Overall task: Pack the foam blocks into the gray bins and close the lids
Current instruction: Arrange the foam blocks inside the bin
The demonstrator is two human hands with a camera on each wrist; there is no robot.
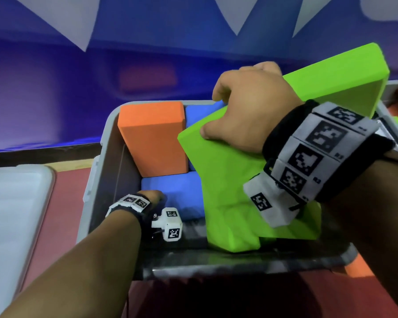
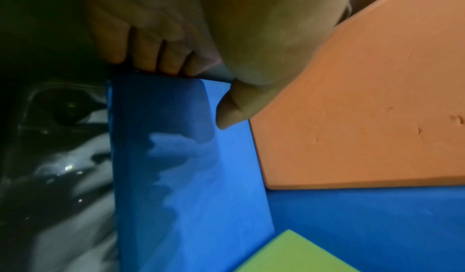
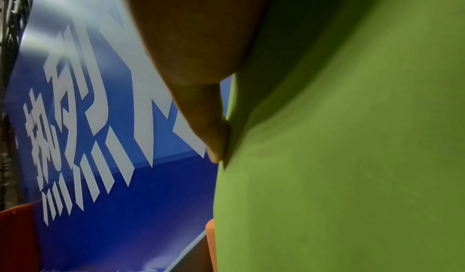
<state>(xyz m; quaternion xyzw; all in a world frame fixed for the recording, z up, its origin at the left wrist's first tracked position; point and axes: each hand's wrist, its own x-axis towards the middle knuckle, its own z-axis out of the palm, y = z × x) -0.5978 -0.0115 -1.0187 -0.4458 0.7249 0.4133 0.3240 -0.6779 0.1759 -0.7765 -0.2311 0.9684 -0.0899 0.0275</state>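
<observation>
The open grey plastic bin (image 1: pixel 101 157) holds matte foam: a rectangular orange foam block (image 1: pixel 152 136) leaning upright against its far wall, a flat blue foam block (image 1: pixel 177 191) lying low beside it, and another blue piece behind. The right hand (image 1: pixel 246 109) clamps thumb and fingers on a large lime-green foam slab (image 1: pixel 225 184), tilted, its long axis running from the bin floor up toward the far right. The left hand (image 1: pixel 149 196) curls its fingers over the blue block's near end, gripping it. A white lid (image 1: pixel 14 203) lies left of the bin
</observation>
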